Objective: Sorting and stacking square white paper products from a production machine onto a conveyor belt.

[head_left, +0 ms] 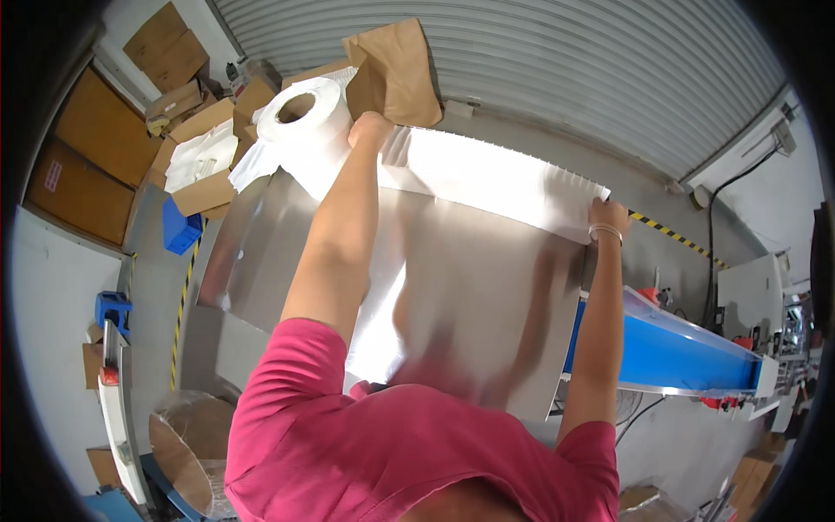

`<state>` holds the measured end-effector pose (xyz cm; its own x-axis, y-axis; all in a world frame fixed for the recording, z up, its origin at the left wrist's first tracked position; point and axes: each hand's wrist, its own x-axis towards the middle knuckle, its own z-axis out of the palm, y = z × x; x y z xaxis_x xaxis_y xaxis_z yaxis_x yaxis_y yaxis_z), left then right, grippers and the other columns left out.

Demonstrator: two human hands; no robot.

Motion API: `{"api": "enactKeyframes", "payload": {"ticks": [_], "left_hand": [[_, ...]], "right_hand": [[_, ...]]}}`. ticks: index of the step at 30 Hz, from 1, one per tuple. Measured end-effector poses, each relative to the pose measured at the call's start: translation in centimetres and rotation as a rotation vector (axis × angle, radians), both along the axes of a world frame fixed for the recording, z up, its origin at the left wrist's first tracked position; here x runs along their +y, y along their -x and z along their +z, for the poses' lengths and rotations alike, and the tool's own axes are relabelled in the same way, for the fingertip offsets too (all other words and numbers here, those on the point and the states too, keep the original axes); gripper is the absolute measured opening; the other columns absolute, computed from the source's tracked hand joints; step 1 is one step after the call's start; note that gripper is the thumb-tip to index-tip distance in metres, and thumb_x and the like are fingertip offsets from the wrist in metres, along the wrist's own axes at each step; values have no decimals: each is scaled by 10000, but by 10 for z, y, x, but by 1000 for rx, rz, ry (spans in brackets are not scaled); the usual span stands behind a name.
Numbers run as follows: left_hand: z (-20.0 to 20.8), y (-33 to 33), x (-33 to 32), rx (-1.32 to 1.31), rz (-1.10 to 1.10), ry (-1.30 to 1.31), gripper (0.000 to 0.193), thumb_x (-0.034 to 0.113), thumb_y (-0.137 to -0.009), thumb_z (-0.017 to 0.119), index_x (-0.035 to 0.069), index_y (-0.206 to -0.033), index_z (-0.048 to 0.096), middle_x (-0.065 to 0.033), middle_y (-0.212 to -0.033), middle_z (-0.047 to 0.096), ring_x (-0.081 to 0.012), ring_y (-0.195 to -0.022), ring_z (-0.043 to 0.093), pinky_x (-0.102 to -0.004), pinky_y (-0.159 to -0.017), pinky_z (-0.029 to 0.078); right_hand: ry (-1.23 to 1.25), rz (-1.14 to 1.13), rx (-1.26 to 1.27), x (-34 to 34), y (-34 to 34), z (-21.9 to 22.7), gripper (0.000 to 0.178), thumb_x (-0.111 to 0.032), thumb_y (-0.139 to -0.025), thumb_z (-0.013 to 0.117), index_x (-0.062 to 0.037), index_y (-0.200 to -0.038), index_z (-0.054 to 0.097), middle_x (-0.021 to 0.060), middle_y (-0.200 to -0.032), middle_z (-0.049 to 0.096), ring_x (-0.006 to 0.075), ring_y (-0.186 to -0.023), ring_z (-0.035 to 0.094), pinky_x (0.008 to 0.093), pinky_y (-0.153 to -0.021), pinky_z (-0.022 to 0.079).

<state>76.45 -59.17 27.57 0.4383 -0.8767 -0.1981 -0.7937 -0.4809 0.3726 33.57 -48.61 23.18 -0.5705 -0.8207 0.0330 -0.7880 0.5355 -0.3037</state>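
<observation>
A long white strip (487, 177) with a finely toothed far edge stretches across the far part of a shiny metal table (474, 278). My left hand (370, 129) is closed at the strip's left far corner, right beside a big white roll (323, 130) with a brown core. At the other end, my right hand (611, 214) is closed on the strip's right edge, a white band around the wrist. Both arms reach forward, and the strip lies nearly straight between the hands. My fingertips are mostly hidden.
Behind the roll stands an open cardboard box (372, 87); another box (209, 191) with white sheets is at the left. A blue bin (181, 228) sits on the floor. To the right runs a blue conveyor belt (687, 355). A grey roller shutter (539, 70) closes the far side.
</observation>
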Motion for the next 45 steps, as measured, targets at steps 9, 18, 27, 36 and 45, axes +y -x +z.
{"api": "enactKeyframes", "payload": {"ticks": [9,18,27,36,45], "left_hand": [[-46,19,27,-341,-123,232,421,308,-783,444,16,-1058,572,-172,-1106,554,-339,-1067,493,-358,-852,429],[-29,-21,54,637,-55,141,273,299,-778,572,31,-729,600,-11,-676,526,-134,-611,479,-312,-490,402],[-69,-51,9,1043,-163,-186,443,381,-788,631,66,-1085,538,6,-1011,529,-103,-935,454,-266,-785,351],[-65,-49,15,920,-175,-320,947,621,-644,642,137,-1370,274,-68,-1446,186,-232,-1342,97,-508,-1034,101],[-31,-15,66,747,-236,-355,982,620,-589,684,116,-1347,314,-135,-1407,260,-284,-1325,159,-506,-1017,197]], "right_hand": [[-15,98,98,6,-11,20,386,-301,-766,466,4,-936,629,206,-1068,569,362,-1043,503,385,-884,418],[-180,11,-106,-1,-5,45,494,-385,-772,461,0,-1051,592,218,-1119,540,360,-1073,503,388,-897,402],[-162,146,-315,-25,-6,12,696,-550,-696,565,39,-1065,575,218,-1100,565,339,-1048,528,364,-875,407],[-56,210,-507,0,-28,22,686,-542,-606,713,34,-964,614,137,-897,628,217,-773,591,307,-695,457],[2,201,-450,9,-26,0,730,-536,-545,748,52,-956,615,134,-844,630,208,-738,591,301,-672,461]]}}
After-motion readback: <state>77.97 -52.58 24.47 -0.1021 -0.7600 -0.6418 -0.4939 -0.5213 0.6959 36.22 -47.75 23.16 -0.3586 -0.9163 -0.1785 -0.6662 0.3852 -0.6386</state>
